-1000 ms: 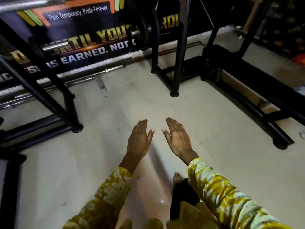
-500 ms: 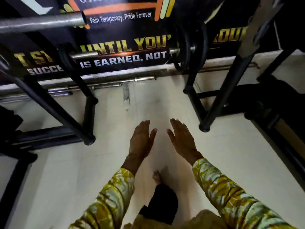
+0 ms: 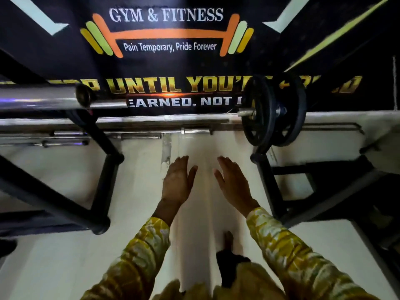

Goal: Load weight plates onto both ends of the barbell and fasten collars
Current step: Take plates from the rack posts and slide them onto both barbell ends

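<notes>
A thick steel barbell sleeve [image 3: 41,99] juts in from the left at chest height, its bare end facing right. To the right, two black weight plates [image 3: 262,111] hang upright on a short steel peg [image 3: 245,112] of a black rack. My left hand [image 3: 176,180] and my right hand [image 3: 233,182] are stretched out flat, palms down, above the pale floor between the two racks. Both hold nothing and touch nothing. No collar is visible.
Black rack legs [image 3: 104,185] stand left and another frame [image 3: 268,182] right of my hands. Spare steel bars [image 3: 138,135] lie on the floor along the wall under a dark gym banner [image 3: 166,46]. My foot [image 3: 228,239] shows below.
The view has swung up and left toward the wall: the banner, bar end and hanging plates have come closer and larger. My hands have stayed open in front of me.
</notes>
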The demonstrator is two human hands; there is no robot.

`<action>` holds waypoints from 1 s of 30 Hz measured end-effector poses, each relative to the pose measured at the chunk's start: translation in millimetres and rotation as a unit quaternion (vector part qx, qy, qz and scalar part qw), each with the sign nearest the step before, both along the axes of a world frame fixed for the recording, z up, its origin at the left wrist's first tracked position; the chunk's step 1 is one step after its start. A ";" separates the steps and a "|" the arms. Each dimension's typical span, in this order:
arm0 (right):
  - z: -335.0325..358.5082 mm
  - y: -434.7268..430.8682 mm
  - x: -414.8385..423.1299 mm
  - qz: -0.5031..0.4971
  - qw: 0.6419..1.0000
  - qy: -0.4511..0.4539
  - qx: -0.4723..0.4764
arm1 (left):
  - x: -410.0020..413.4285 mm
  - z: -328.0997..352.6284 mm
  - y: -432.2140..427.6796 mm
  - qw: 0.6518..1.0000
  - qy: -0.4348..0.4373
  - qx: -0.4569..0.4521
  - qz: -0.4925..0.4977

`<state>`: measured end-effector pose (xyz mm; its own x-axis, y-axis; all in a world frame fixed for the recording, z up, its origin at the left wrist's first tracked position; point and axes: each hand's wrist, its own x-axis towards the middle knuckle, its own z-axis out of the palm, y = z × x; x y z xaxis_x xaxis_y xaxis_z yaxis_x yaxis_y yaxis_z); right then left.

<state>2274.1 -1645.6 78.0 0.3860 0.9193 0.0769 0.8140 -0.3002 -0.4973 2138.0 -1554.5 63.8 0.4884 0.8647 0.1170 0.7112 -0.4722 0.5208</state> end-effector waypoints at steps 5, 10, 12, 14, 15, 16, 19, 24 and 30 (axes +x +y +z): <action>-7.2 107.0 50.5 0.067 0.998 0.015 0.000 | 40.9 -8.1 88.0 0.998 -0.013 -0.004 0.061; -6.0 215.4 96.9 0.148 0.989 0.028 0.000 | 73.4 -8.7 168.7 0.989 0.015 -0.030 0.141; -8.1 265.9 112.3 0.189 0.982 0.017 -0.003 | 85.8 -9.5 203.9 0.983 0.015 -0.044 0.180; -10.3 306.7 118.3 0.220 0.975 0.010 -0.009 | 90.7 -10.4 231.3 0.976 0.013 -0.053 0.212; -11.6 326.2 117.5 0.240 0.970 0.013 -0.017 | 90.6 -12.8 244.8 0.971 0.013 -0.057 0.230; -13.9 344.4 115.4 0.262 0.965 0.019 -0.023 | 90.3 -14.5 257.7 0.966 0.011 -0.063 0.249; -21.6 399.6 109.6 0.303 0.952 0.034 -0.030 | 87.6 -20.5 299.9 0.952 0.004 -0.079 0.297; -31.1 497.3 95.9 0.358 0.933 0.020 -0.018 | 73.6 -31.6 382.9 0.933 0.002 -0.076 0.351; -24.7 619.7 65.1 0.419 0.908 0.012 -0.003 | 49.8 -31.3 481.1 0.912 -0.010 -0.085 0.402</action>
